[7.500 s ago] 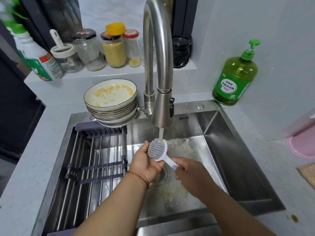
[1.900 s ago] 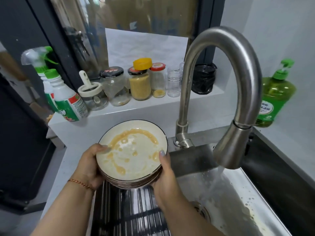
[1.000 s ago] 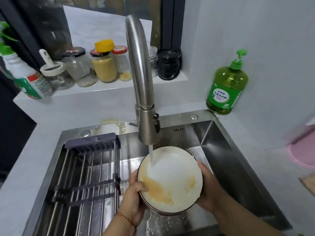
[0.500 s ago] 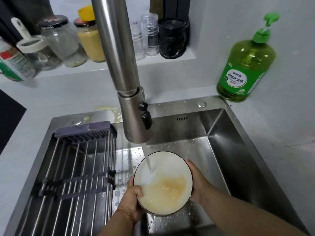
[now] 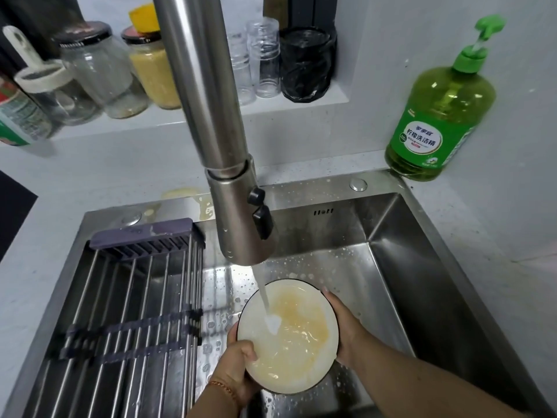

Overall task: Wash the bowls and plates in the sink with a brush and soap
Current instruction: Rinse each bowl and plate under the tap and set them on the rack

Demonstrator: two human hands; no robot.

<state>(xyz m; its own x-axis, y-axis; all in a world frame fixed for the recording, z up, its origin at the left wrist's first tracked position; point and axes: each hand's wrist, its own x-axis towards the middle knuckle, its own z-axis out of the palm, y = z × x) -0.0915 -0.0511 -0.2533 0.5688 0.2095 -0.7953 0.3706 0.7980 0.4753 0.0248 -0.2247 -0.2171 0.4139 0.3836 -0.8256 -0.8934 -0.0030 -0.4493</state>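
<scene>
Now we hold the bowl (image 5: 289, 336) low in the sink (image 5: 422, 297), our left hand (image 5: 238, 366) and right hand (image 5: 343, 330) both gripping its rim from opposite sides. Its open face tilts up under the faucet (image 5: 241, 218) stream, so either hand could free itself for scrubbing.

Home kitchen: steel sink (image 5: 391, 230), faucet (image 5: 211, 116), spice jars (image 5: 99, 67).

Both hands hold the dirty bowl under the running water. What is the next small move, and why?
Probably tilt the bowl to pour out the cloudy yellow water: the left hand and right hand grip its rim, and the tap stream is filling it.
</scene>
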